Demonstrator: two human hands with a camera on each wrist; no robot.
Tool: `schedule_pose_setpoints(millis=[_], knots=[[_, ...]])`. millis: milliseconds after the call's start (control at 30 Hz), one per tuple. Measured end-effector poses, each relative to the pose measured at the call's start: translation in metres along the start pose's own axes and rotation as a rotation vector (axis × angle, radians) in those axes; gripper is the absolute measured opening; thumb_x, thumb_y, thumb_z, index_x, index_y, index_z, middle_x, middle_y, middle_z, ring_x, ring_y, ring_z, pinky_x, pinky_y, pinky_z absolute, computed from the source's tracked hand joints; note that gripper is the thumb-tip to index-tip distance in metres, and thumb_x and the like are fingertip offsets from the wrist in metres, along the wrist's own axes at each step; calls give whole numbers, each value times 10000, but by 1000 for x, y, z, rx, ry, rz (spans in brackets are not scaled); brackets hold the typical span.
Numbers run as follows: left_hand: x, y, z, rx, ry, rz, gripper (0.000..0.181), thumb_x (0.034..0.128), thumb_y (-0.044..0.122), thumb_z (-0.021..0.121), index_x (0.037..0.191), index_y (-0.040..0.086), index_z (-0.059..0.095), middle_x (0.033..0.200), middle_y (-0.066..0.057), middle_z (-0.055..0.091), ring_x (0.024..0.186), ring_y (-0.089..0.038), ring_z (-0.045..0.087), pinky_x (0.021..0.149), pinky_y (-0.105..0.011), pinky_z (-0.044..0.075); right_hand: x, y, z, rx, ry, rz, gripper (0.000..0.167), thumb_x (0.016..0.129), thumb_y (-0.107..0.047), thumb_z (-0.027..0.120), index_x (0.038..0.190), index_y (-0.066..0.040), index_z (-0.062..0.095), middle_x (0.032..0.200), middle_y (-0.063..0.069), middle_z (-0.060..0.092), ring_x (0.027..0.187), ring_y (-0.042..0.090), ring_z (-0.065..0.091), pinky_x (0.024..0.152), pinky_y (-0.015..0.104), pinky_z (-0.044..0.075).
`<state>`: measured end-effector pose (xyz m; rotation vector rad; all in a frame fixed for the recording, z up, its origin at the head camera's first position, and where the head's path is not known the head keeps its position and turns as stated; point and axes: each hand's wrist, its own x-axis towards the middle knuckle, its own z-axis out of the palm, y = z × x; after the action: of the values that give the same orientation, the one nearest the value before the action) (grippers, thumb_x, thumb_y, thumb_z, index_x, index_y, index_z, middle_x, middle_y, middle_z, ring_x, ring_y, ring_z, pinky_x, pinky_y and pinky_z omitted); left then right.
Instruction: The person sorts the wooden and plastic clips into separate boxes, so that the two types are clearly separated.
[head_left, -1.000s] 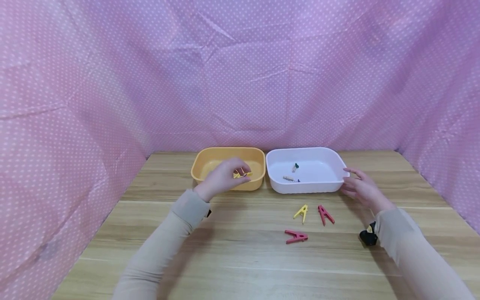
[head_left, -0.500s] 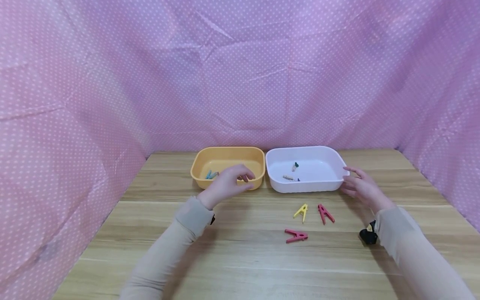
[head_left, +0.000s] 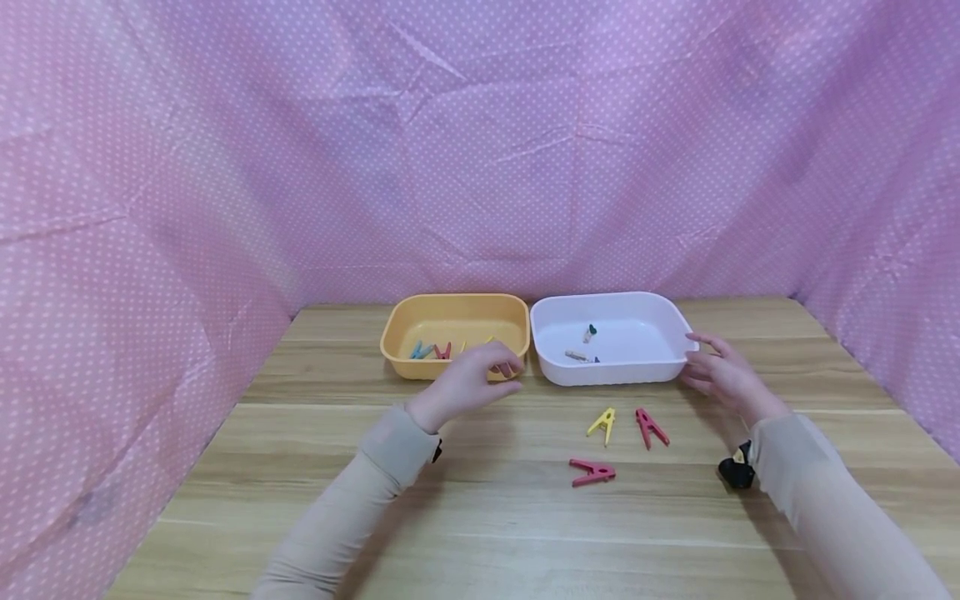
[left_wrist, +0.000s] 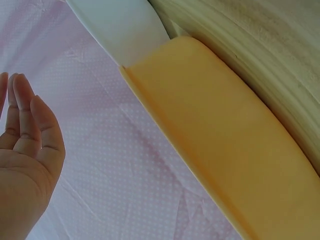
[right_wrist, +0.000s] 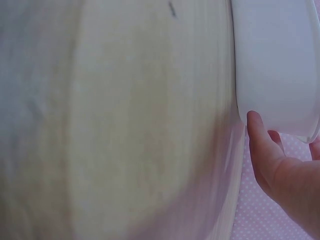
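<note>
My left hand [head_left: 467, 385] hovers over the front wall of the yellow bin [head_left: 457, 305], fingers loosely bent and nothing between them. A blue clothespin [head_left: 422, 351] and a red clothespin [head_left: 443, 352] lie inside that bin, with bits of yellow ones partly hidden behind the hand. At the right end of the white bin [head_left: 600, 374], my right hand [head_left: 726, 380] rests its fingers against the outer wall, thumb [right_wrist: 256, 125] near the lower edge. On the table lie a yellow clothespin [head_left: 602, 425], a red clothespin [head_left: 651, 428] and another red clothespin [head_left: 592, 472].
Inside the white bin sit a small clip with a green top [head_left: 590, 333] and a pale wooden clip [head_left: 577, 356] beside a small dark piece. The bins stand side by side on the wooden table [head_left: 480, 533], before a pink dotted cloth [head_left: 480, 167].
My left hand has drawn back from inside the yellow bin toward its front right, its fingers parting. Blue and red clothespins have come into sight there. The right hand stays put.
</note>
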<state>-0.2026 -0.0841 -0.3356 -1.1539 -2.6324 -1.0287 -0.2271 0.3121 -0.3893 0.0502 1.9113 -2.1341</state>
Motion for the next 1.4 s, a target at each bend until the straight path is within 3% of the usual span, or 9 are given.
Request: schedule_pose_setpoints(millis=[167, 333, 433, 700, 1000, 1167, 1300, 1400], knots=[[1, 6, 4, -35, -36, -14, 199, 831, 114, 721, 1012, 47, 671, 958, -64, 655, 903, -215, 614, 837, -313, 515, 0, 0, 0, -60, 18, 12, 323, 962, -176, 538, 1245, -243, 396, 1196, 144, 461, 876, 19, 628, 828, 223, 531], [1, 10, 8, -27, -40, -21, 202, 833, 129, 722, 1015, 59, 670, 980, -64, 655, 903, -158, 607, 831, -288, 513, 2, -1, 0, -91, 29, 14, 357, 972, -176, 518, 1294, -228, 374, 1361, 296, 290, 873, 11, 624, 836, 224, 528], [1, 11, 12, -5, -49, -10, 204, 831, 147, 727, 1008, 62, 670, 977, -44, 651, 891, -143, 602, 813, -284, 514, 1, -1, 1, -91, 25, 10, 350, 971, -177, 520, 1286, -231, 377, 1389, 312, 243, 872, 11, 623, 832, 221, 529], [1, 18, 21, -14, -125, 14, 236, 828, 146, 730, 1027, 38, 664, 987, -89, 679, 888, -155, 597, 817, -315, 515, 2, -1, 0, -75, 25, 6, 391, 975, -161, 508, 1331, -172, 345, 1277, 201, 352, 867, 21, 624, 829, 221, 530], [-1, 25, 33, -39, -243, -55, 285, 861, 246, 701, 1102, 105, 645, 1063, -39, 659, 935, -69, 559, 858, -271, 502, 5, 2, -4, -124, 14, -1, 571, 962, -232, 544, 1436, -101, 254, 1397, 302, 231, 883, -1, 612, 835, 218, 527], [-3, 29, 40, -31, -274, -23, 318, 844, 244, 720, 1114, 95, 643, 1076, -45, 652, 946, -79, 562, 871, -264, 495, 6, 6, -10, -110, -11, -36, 621, 939, -265, 585, 1439, -73, 273, 1373, 325, 262, 881, 35, 631, 823, 217, 533], [-3, 31, 44, -46, -328, 19, 360, 827, 225, 738, 1136, 70, 639, 1101, -59, 638, 970, -103, 573, 881, -239, 487, 4, 4, -6, -137, 7, -5, 594, 964, -246, 535, 1448, -84, 231, 1458, 354, 98, 882, -1, 609, 831, 204, 524], [-3, 34, 47, -45, -356, 42, 388, 821, 237, 745, 1150, 65, 636, 1121, -61, 634, 984, -113, 575, 888, -237, 486, 2, 2, -2, -131, 13, 18, 500, 988, -201, 480, 1428, -123, 254, 1478, 348, 62, 878, -8, 601, 834, 215, 525]])
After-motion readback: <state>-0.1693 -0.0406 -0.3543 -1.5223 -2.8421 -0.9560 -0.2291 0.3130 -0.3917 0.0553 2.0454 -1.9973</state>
